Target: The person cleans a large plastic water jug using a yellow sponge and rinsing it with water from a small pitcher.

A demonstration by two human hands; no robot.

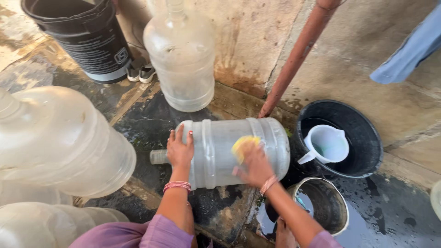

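Note:
A large clear plastic water jug (220,149) lies on its side on the wet stone floor, neck pointing left. My left hand (179,149) rests flat on its shoulder near the neck, fingers spread, steadying it. My right hand (255,166) presses a yellow sponge (243,146) against the jug's middle; the hand is blurred. Bangles sit on both wrists.
An upright clear jug (183,55) stands behind, a black bucket (87,36) at back left. More clear jugs (59,138) lie at left. A black tub (367,138) holding a white pitcher (327,144) sits right, a metal pot (321,202) below it. A rusty pipe (298,50) leans on the wall.

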